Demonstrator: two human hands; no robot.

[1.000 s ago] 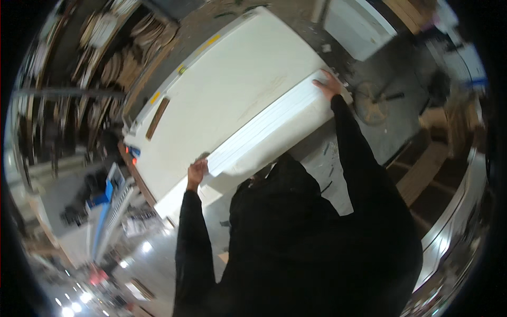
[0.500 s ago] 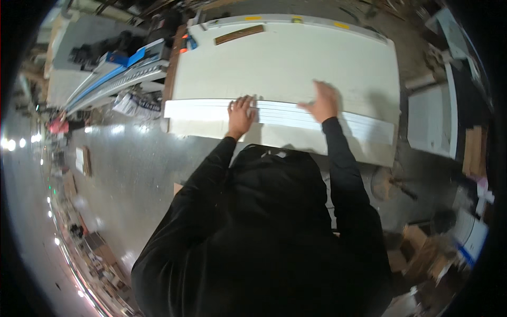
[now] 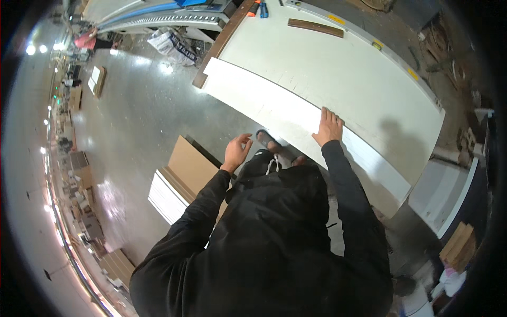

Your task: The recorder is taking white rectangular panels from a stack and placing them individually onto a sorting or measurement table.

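Note:
A long, flat white strip or tight stack of white strips [image 3: 282, 105] lies along the near side of the pale worktable [image 3: 364, 95]. My right hand [image 3: 330, 128] rests on it right of the middle. Its fingers lie over the far edge and the thumb is spread toward me. Beyond the near table edge, my left hand [image 3: 236, 152] hangs over the floor, loosely curved, with thumb and fingers apart and nothing in it. Whether the white piece is one board or several cannot be told from here.
A brown wooden slat [image 3: 316, 27] and a long level [image 3: 376, 46] lie toward the table's far edge. Orange and blue hand tools [image 3: 259, 9] sit at the far left corner. Cardboard [image 3: 189, 161] and white panels [image 3: 168, 198] stand on the floor to my left.
My left hand has come off the white strips and out past the table edge. My right hand has settled on them. The view has turned left, and the visible gaps between strips are gone.

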